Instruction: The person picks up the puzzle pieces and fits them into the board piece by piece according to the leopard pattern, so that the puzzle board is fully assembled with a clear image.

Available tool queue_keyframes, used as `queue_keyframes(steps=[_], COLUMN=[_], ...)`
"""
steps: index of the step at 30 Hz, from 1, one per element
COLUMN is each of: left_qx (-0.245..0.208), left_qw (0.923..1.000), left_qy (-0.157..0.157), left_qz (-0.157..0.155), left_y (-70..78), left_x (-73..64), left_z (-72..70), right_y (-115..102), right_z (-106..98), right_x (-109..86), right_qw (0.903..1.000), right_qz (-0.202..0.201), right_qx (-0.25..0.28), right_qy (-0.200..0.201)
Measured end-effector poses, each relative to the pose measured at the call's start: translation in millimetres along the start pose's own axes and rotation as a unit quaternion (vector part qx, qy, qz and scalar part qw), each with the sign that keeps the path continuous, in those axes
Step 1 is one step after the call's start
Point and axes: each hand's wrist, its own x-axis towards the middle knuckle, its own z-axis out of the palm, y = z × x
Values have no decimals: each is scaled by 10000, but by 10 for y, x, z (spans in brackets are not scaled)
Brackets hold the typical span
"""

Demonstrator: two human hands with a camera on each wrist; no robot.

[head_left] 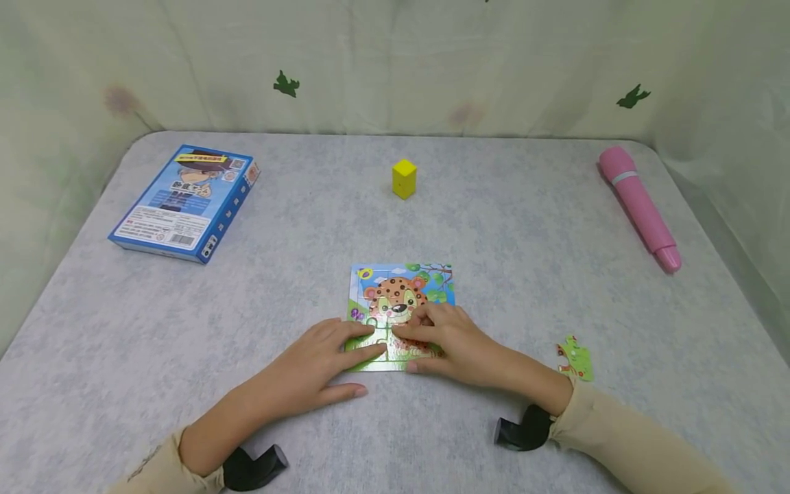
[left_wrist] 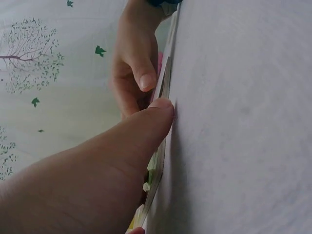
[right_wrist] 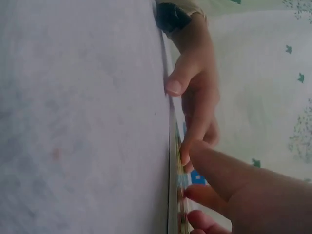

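A square jigsaw puzzle with a cartoon leopard [head_left: 400, 291] lies flat in front of me. My left hand [head_left: 308, 362] comes in from the left, its extended index and middle fingertips pressing on the puzzle's lower left part. The left thumb rests outside the near edge. From the other side my right hand [head_left: 463, 348] touches the middle and lower right, fingers slightly bent and thumb at the near edge. It covers part of the picture. One loose green puzzle piece [head_left: 577, 359] lies by my right wrist. Both wrist views show the board's thin edge [left_wrist: 159, 168] under the fingers.
A blue box [head_left: 185, 202] lies at the back left of the grey table [head_left: 296, 226]. At the far middle stands a yellow block [head_left: 404, 180]. Toward the right edge lies a pink pen-shaped object [head_left: 642, 206]. Behind the table hangs a patterned curtain [head_left: 382, 68].
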Motion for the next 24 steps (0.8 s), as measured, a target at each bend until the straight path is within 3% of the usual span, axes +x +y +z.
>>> queue_keyframes(steps=[4, 9, 15, 20, 24], left_qx=[4, 28, -15, 0, 15], left_qw=[10000, 10000, 10000, 10000, 10000], left_qy=[59, 57, -8, -8, 37], left_qz=[30, 13, -38, -29, 1], left_y=[2, 4, 7, 10, 7], left_x=[-3, -9, -14, -13, -5], left_z=[-5, -5, -6, -12, -7], right_y=[-11, -22, -12, 14, 92], right_z=[-76, -224, -454, -619, -678], right_x=[-60, -241, -607, -960, -1213], right_qw=[9983, 9924, 9897, 9833, 9744], right_qz=[246, 490, 548, 988, 1239], right_qx=[455, 1132, 1015, 626, 632], right_qy=[-282, 37, 847, 1397, 1766])
